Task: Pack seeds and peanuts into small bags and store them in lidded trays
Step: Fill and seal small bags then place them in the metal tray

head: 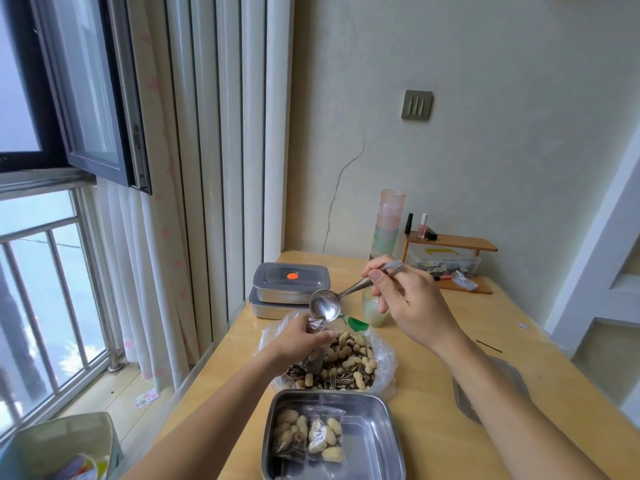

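My left hand (pixel 300 338) pinches the mouth of a small clear bag (pixel 314 362) that hangs over a large plastic bag of peanuts and striped sunflower seeds (pixel 346 363). My right hand (pixel 408 299) grips the handle of a metal spoon (pixel 325 307), whose empty bowl is tipped at the small bag's mouth. In front of me an open steel tray (pixel 372 441) holds two filled small bags (pixel 308 436) on its left side.
Two stacked lidded steel trays (pixel 289 287) stand at the table's far left, the top lid bearing an orange dot. A loose tray lid (pixel 512 379) lies under my right forearm. A green cup (pixel 374 311), stacked plastic cups (pixel 389 223) and a small wooden shelf (pixel 450 242) stand behind.
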